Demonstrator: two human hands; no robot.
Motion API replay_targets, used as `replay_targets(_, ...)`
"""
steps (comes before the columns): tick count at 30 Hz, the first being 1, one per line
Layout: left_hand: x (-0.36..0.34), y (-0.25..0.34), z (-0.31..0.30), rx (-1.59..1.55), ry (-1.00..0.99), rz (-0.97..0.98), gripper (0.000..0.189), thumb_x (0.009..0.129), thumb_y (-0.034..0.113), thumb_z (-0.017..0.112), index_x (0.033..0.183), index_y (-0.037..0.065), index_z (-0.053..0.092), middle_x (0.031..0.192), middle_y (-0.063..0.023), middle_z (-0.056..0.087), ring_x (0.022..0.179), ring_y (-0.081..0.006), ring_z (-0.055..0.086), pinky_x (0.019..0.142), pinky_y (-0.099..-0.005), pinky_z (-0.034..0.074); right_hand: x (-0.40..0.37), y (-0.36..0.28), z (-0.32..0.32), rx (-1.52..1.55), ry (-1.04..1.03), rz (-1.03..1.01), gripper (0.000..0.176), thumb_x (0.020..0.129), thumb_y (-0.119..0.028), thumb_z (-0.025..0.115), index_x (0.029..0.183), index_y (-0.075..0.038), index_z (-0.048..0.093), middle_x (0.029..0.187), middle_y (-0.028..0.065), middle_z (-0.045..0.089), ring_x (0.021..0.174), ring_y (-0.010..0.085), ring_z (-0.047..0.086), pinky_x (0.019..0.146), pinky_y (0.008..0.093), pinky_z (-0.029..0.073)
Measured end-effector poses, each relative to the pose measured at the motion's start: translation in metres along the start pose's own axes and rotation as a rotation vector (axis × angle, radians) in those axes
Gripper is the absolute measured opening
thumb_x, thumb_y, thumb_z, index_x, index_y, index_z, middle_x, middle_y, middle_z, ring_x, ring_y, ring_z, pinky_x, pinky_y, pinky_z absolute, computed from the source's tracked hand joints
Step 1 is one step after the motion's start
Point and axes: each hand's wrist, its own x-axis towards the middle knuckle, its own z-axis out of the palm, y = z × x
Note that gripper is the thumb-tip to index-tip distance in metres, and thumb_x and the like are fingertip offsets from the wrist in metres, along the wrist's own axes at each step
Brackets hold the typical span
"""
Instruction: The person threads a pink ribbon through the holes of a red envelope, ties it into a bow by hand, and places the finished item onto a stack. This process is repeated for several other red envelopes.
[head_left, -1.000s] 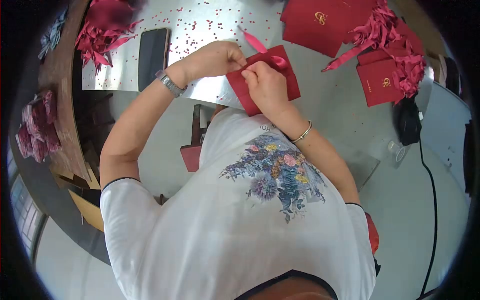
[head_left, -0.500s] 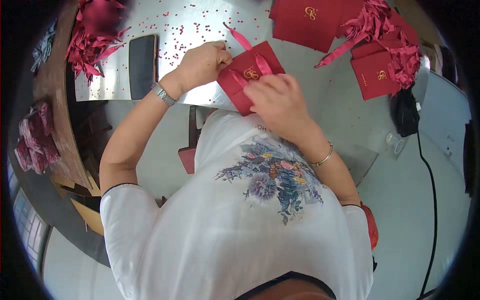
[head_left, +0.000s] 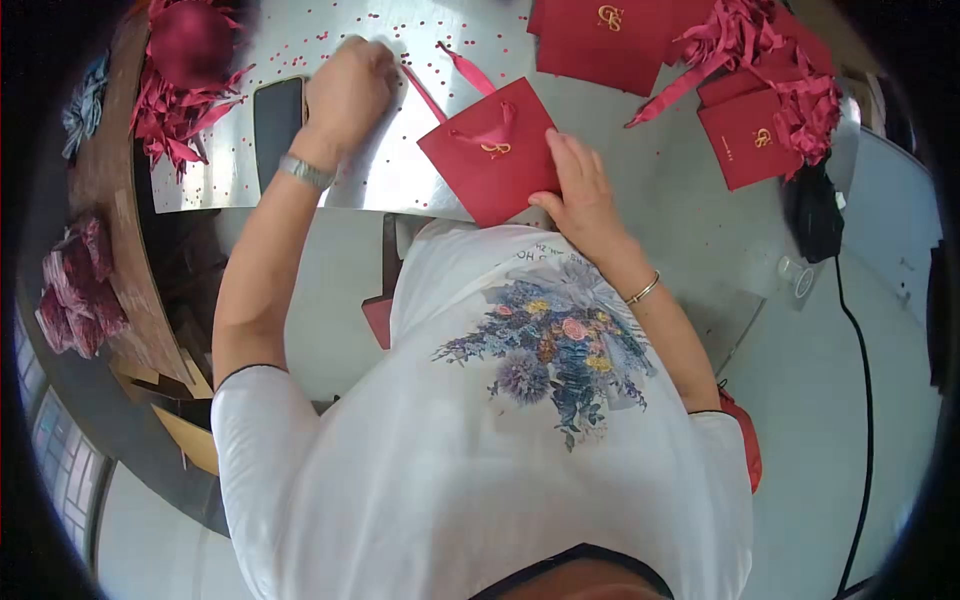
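Observation:
A small red paper gift bag point(head_left: 490, 170) with a gold monogram lies tilted at the table's near edge, its lower corner close to my shirt. A red ribbon handle point(head_left: 485, 130) loops across its front, and two ribbon ends stick out past its top. My right hand point(head_left: 580, 185) holds the bag's right edge, thumb low and fingers higher up. My left hand point(head_left: 350, 95), wearing a watch, is raised over the table left of the bag, fingers curled together near one ribbon end. What those fingers pinch, if anything, is hidden.
A phone point(head_left: 278, 125) lies beside my left wrist. Red ribbons point(head_left: 180, 120) are heaped at the far left. Red bags point(head_left: 605, 45) and more ribbons point(head_left: 735, 45) are piled at the right. Small red dots litter the metal table point(head_left: 330, 185). A black cable point(head_left: 865, 400) hangs at right.
My left hand has moved up and left, off the bag. My right hand has shifted from the bag's front to its right edge, uncovering the ribbon loop.

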Motion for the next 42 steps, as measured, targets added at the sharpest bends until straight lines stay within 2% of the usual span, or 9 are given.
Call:
replay_targets(5, 0.013, 0.013, -0.003, 0.005, 0.229, 0.128, 0.036, 0.08, 0.01, 0.06, 0.114, 0.019, 0.064, 0.112, -0.0113, 0.06, 0.098, -0.0325, 0.06, 0.079, -0.0422, 0.052, 0.001, -0.001, -0.002, 0.02, -0.011, -0.019, 0.071, 0.068, -0.017, 0.076, 0.131, -0.004, 0.046, 0.131, 0.0131, 0.046, 0.117, 0.0327, 0.046, 0.1, 0.0408, 0.039)
replay_targets(9, 0.011, 0.048, 0.015, -0.017, 0.008, 0.425, 0.035, 0.077, 0.005, 0.059, 0.108, 0.018, 0.066, 0.106, -0.0091, 0.06, 0.098, -0.0283, 0.059, 0.078, -0.0379, 0.053, 0.0, 0.001, 0.001, 0.023, -0.003, -0.023, 0.071, 0.068, -0.016, 0.076, 0.131, -0.004, 0.047, 0.13, 0.0131, 0.046, 0.117, 0.0323, 0.046, 0.099, 0.0411, 0.039)
replay_targets(14, 0.024, 0.044, 0.031, -0.067, -0.101, 0.434, 0.013, 0.079, 0.008, 0.06, 0.092, 0.01, 0.063, 0.096, -0.0092, 0.058, 0.094, -0.0314, 0.058, 0.073, -0.0411, 0.052, 0.0, 0.001, 0.001, 0.029, 0.012, -0.023, 0.07, 0.068, -0.016, 0.076, 0.131, -0.004, 0.047, 0.13, 0.012, 0.047, 0.117, 0.0315, 0.046, 0.099, 0.0411, 0.04)
replay_targets(25, 0.027, 0.03, 0.036, -0.191, 0.046, 0.156, 0.012, 0.081, 0.01, 0.062, 0.089, 0.005, 0.068, 0.094, -0.0128, 0.063, 0.085, -0.0324, 0.061, 0.077, -0.0401, 0.05, -0.001, -0.001, 0.0, 0.012, 0.003, 0.001, 0.069, 0.068, -0.016, 0.076, 0.13, -0.005, 0.049, 0.131, 0.0102, 0.047, 0.117, 0.0304, 0.047, 0.099, 0.0403, 0.04)
replay_targets(28, 0.009, 0.031, 0.02, -0.23, 0.416, 0.191, 0.02, 0.079, 0.007, 0.061, 0.098, 0.002, 0.065, 0.095, -0.0168, 0.063, 0.088, -0.0349, 0.059, 0.078, -0.0418, 0.048, -0.002, -0.001, 0.002, 0.028, 0.015, 0.004, 0.069, 0.068, -0.016, 0.076, 0.13, -0.005, 0.049, 0.131, 0.0101, 0.047, 0.117, 0.0302, 0.047, 0.099, 0.0402, 0.04)
replay_targets(33, -0.066, 0.039, 0.009, -0.395, -0.112, -0.187, 0.019, 0.082, 0.013, 0.063, 0.096, 0.0, 0.063, 0.09, -0.0184, 0.063, 0.085, -0.0347, 0.06, 0.074, -0.041, 0.048, 0.001, 0.0, 0.0, 0.045, 0.035, 0.012, 0.069, 0.067, -0.016, 0.077, 0.129, -0.005, 0.05, 0.131, 0.0093, 0.047, 0.118, 0.03, 0.046, 0.099, 0.0405, 0.04)
replay_targets(36, -0.083, 0.046, 0.021, -0.404, 0.035, -0.03, 0.018, 0.079, 0.014, 0.069, 0.087, 0.0, 0.062, 0.081, -0.0169, 0.062, 0.079, -0.0343, 0.06, 0.07, -0.0405, 0.048, -0.002, -0.003, 0.003, 0.032, 0.039, 0.02, 0.077, 0.064, -0.018, 0.079, 0.133, -0.006, 0.046, 0.131, 0.0118, 0.047, 0.12, 0.0317, 0.044, 0.1, 0.0419, 0.038)
replay_targets(38, -0.08, 0.048, 0.019, -0.424, -0.026, -0.131, 0.018, 0.077, 0.012, 0.07, 0.087, 0.0, 0.061, 0.08, -0.0159, 0.061, 0.075, -0.0316, 0.061, 0.068, -0.0393, 0.049, -0.003, -0.006, 0.008, -0.08, 0.211, 0.129, 0.087, 0.063, -0.02, 0.08, 0.138, -0.006, 0.038, 0.133, 0.0161, 0.045, 0.121, 0.034, 0.043, 0.102, 0.0425, 0.036)
replay_targets(42, -0.077, 0.051, 0.019, -0.627, 0.018, -0.191, 0.015, 0.075, 0.003, 0.07, 0.087, 0.001, 0.061, 0.079, -0.0139, 0.06, 0.068, -0.0263, 0.061, 0.062, -0.0341, 0.049, 0.0, -0.005, 0.005, 0.07, 0.153, 0.15, 0.088, 0.068, -0.017, 0.078, 0.142, -0.003, 0.032, 0.135, 0.0209, 0.044, 0.122, 0.035, 0.044, 0.102, 0.0416, 0.036)
